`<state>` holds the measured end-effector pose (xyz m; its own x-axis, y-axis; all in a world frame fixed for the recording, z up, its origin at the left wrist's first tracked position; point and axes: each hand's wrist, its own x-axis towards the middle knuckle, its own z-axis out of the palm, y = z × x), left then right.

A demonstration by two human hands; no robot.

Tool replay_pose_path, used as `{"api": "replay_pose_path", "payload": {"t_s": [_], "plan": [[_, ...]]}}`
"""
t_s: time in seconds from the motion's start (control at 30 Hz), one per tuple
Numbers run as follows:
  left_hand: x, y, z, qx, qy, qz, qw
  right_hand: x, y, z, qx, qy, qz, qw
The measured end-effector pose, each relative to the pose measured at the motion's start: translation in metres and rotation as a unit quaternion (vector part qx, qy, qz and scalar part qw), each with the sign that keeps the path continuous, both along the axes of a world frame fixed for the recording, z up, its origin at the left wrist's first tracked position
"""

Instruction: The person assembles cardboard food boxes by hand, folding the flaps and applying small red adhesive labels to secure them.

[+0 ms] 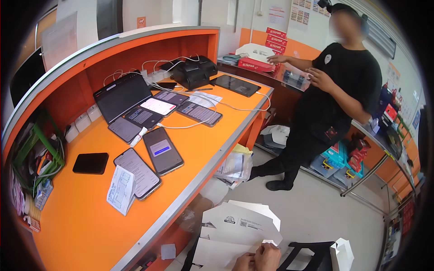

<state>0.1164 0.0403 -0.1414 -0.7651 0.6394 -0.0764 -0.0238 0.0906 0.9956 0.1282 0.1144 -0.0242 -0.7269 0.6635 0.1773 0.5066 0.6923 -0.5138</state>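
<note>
The person's right hand (pixel 267 256) is closed on the near right part of a white cardboard box blank (pixel 237 232), fingers curled at a small raised flap. The left hand (pixel 244 262), partly cut off by the lower edge of the view, lies just beside the right with its fingers bent, also grasping the blank along its near side. The blank itself lies directly ahead and to the left of both hands, partly unfolded, its printed face upward. Immediately right of the hands stands a black frame (pixel 304 255), and at its far side a folded white card piece (pixel 342 255). Left of the hands and farther ahead runs an orange counter (pixel 86 217) with a grey edge. On its nearer portion were noted a lit smartphone (pixel 143 174) partly covered by a folded printed paper slip (pixel 120 189), a second lit smartphone (pixel 163 152) just beside it, and a dark smartphone (pixel 90 163) to the left of these. Farther from the hands on the counter are more phones, white cables, a black tablet (pixel 237 86) and a black boxy device (pixel 194 72). At the counter's left end, well apart from the hands, is a green basket (pixel 34 158). Well ahead and to the right stands a co-worker (pixel 341 86) in black clothing, arms extended toward red boxes (pixel 275 40) and another white box blank (pixel 255 52).
</note>
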Motion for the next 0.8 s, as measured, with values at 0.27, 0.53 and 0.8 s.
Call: {"api": "replay_pose_path", "payload": {"t_s": [0.27, 0.53, 0.8], "plan": [[-0.023, -0.017, 0.022, -0.071, 0.133, -0.135, 0.979, 0.008, -0.006, -0.027, 0.038, 0.027, -0.081, 0.996], [-0.034, -0.012, 0.04, -0.044, -0.053, -0.148, 0.987, 0.032, 0.012, -0.039, -0.158, 0.157, -0.091, 0.971], [-0.025, -0.005, 0.064, -0.099, -0.161, -0.183, 0.965, 0.08, 0.031, -0.045, -0.323, 0.223, -0.09, 0.915]]}}
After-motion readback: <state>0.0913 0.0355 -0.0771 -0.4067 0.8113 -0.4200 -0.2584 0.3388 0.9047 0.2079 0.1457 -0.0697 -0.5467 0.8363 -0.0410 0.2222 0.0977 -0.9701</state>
